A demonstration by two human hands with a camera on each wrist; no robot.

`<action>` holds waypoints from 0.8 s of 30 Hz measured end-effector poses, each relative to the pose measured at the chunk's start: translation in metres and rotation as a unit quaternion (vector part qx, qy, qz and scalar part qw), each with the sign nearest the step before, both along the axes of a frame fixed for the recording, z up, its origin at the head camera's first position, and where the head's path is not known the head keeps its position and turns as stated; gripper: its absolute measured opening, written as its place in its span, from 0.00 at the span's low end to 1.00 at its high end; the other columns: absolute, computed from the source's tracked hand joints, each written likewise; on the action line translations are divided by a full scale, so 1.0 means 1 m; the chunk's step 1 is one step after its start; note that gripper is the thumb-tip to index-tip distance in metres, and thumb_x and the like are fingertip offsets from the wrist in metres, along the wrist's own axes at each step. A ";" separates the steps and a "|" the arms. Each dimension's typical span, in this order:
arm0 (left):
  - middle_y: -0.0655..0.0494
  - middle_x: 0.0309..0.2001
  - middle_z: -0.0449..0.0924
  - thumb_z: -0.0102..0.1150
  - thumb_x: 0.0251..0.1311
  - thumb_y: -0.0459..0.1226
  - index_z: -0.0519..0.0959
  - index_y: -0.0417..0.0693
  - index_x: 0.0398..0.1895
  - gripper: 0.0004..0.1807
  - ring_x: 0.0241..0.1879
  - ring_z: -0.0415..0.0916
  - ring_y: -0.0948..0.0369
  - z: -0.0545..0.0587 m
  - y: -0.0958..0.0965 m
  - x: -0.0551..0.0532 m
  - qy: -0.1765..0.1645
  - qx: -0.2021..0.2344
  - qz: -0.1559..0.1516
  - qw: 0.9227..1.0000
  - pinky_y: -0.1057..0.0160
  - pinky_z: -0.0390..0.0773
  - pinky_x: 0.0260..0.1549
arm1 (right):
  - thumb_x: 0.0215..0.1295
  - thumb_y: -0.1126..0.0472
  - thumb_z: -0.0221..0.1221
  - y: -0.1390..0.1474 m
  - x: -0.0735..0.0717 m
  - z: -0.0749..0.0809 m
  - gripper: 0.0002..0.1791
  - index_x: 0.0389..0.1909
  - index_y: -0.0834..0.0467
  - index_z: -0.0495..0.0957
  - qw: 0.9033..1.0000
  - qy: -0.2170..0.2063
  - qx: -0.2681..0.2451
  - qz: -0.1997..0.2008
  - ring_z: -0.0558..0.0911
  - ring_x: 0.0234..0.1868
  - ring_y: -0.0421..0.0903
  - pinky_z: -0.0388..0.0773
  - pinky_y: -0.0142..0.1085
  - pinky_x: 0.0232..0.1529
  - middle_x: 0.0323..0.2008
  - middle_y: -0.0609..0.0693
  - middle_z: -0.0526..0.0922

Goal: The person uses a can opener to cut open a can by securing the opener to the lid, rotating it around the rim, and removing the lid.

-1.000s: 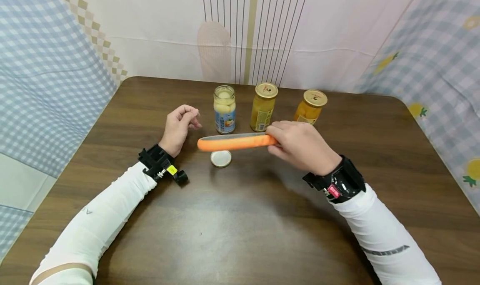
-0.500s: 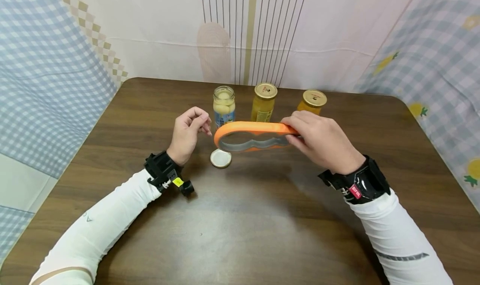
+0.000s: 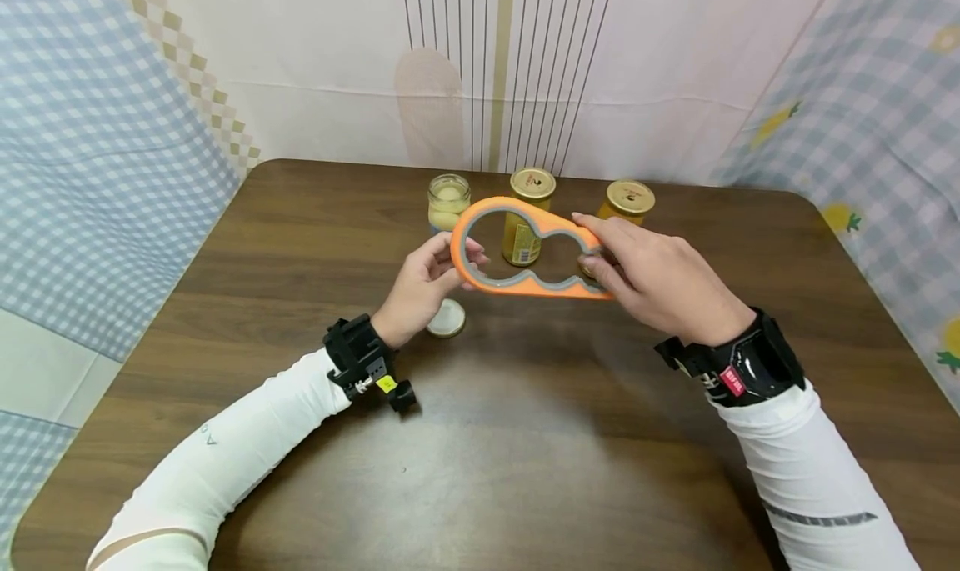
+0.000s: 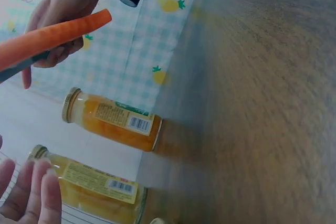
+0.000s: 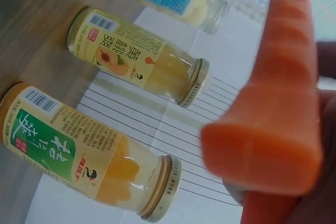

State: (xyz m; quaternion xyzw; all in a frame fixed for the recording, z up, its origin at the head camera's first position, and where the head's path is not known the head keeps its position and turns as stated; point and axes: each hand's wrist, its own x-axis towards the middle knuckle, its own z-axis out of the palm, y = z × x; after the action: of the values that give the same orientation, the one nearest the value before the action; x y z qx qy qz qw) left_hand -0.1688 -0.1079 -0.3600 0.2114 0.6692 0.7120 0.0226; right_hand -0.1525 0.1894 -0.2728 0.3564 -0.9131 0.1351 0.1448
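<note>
My right hand (image 3: 667, 283) pinches an orange jar opener (image 3: 558, 223) with a grey scalloped inner edge by its narrow end, raised over the table. My left hand (image 3: 420, 292) is at the opener's round end, fingertips showing through the ring in the head view; in the left wrist view its loosely bent fingers (image 4: 50, 195) stand apart from it. Behind the left hand is a lidless jar (image 3: 448, 208) of pale fruit, its lower part hidden. A lid (image 3: 447, 318) lies on the table beside that hand.
A lidded jar of yellow peaches (image 5: 131, 56) shows through the ring in the head view. To its right stands a lidded jar of orange fruit (image 5: 84, 150), partly hidden by the right hand. The brown table (image 3: 480, 471) backs onto a white curtain (image 3: 315, 79).
The jar opener has turned from edge-on to face the head camera and moved right and up. My left hand has moved right to its round end. The jars and lid stay put.
</note>
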 end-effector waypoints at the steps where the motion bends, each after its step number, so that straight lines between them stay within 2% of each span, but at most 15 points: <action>1: 0.33 0.54 0.78 0.53 0.70 0.25 0.72 0.29 0.56 0.14 0.54 0.81 0.44 -0.001 0.002 -0.001 0.000 -0.001 -0.002 1.000 0.67 0.82 0.46 | 0.73 0.52 0.60 0.000 0.001 0.001 0.28 0.70 0.55 0.69 1.000 -0.014 0.001 -0.007 0.80 0.37 0.43 0.81 0.46 0.39 0.43 0.48 0.82; 3: 0.27 0.58 0.74 0.52 0.70 0.24 0.70 0.29 0.60 0.17 0.57 0.77 0.35 -0.003 0.005 -0.001 0.000 0.005 -0.012 1.000 0.65 0.82 0.51 | 0.69 0.43 0.63 0.000 0.002 0.001 0.32 0.68 0.53 0.70 0.999 -0.041 0.000 -0.020 0.80 0.38 0.42 0.80 0.45 0.40 0.42 0.45 0.81; 5: 0.26 0.62 0.72 0.54 0.69 0.24 0.69 0.30 0.64 0.20 0.60 0.73 0.32 -0.006 0.008 -0.001 0.002 0.001 -0.018 1.000 0.63 0.81 0.56 | 0.59 0.35 0.68 -0.001 0.003 0.002 0.39 0.65 0.51 0.71 0.998 -0.058 0.005 -0.031 0.79 0.37 0.40 0.80 0.43 0.39 0.41 0.43 0.79; 7: 0.27 0.65 0.70 0.55 0.68 0.24 0.68 0.32 0.67 0.24 0.62 0.71 0.32 -0.007 0.011 -0.001 0.005 -0.007 -0.020 1.000 0.62 0.80 0.58 | 0.48 0.31 0.73 -0.002 0.003 0.002 0.45 0.62 0.51 0.71 0.998 -0.058 0.010 -0.035 0.78 0.35 0.39 0.79 0.41 0.37 0.37 0.41 0.77; 10: 0.31 0.69 0.68 0.57 0.67 0.24 0.66 0.34 0.70 0.28 0.66 0.70 0.35 -0.009 0.014 -0.003 0.004 -0.028 -0.020 0.999 0.60 0.78 0.62 | 0.44 0.40 0.78 -0.002 0.001 0.000 0.46 0.61 0.54 0.70 0.999 -0.037 0.021 -0.030 0.78 0.34 0.41 0.79 0.41 0.34 0.36 0.44 0.78; 14: 0.34 0.73 0.63 0.58 0.66 0.23 0.62 0.35 0.73 0.33 0.70 0.66 0.38 -0.007 0.021 -0.006 0.007 -0.048 -0.020 0.999 0.53 0.72 0.69 | 0.43 0.56 0.75 -0.002 -0.001 -0.003 0.42 0.61 0.57 0.68 0.999 -0.004 0.027 -0.020 0.78 0.33 0.43 0.79 0.42 0.31 0.34 0.47 0.79; 17: 0.37 0.75 0.60 0.60 0.65 0.25 0.59 0.35 0.75 0.36 0.73 0.63 0.41 -0.004 0.026 -0.009 0.017 -0.069 -0.011 0.997 0.49 0.67 0.72 | 0.41 0.57 0.73 -0.002 -0.002 -0.004 0.40 0.59 0.58 0.70 0.999 0.018 0.025 -0.020 0.77 0.31 0.43 0.77 0.41 0.28 0.31 0.47 0.77; 19: 0.41 0.77 0.58 0.62 0.65 0.28 0.57 0.38 0.76 0.39 0.75 0.62 0.45 -0.002 0.030 -0.012 0.017 -0.084 -0.001 0.996 0.50 0.65 0.74 | 0.42 0.57 0.72 -0.001 -0.002 -0.005 0.37 0.57 0.58 0.71 0.999 0.035 0.019 -0.019 0.76 0.29 0.43 0.75 0.40 0.26 0.30 0.47 0.77; 24: 0.50 0.81 0.51 0.65 0.65 0.32 0.51 0.47 0.80 0.45 0.79 0.54 0.52 -0.002 0.039 -0.020 -0.013 -0.100 0.008 0.995 0.54 0.58 0.77 | 0.44 0.58 0.70 0.000 -0.003 -0.006 0.32 0.53 0.59 0.73 0.997 0.076 0.006 -0.014 0.77 0.28 0.46 0.77 0.44 0.25 0.30 0.49 0.78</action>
State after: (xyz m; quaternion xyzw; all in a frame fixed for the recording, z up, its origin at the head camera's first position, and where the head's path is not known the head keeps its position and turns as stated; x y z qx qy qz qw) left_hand -0.1890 -0.0692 -0.3622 0.1935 0.7384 0.6443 0.0469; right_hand -0.1554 0.1897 -0.2784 0.3540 -0.9050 0.0999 0.2137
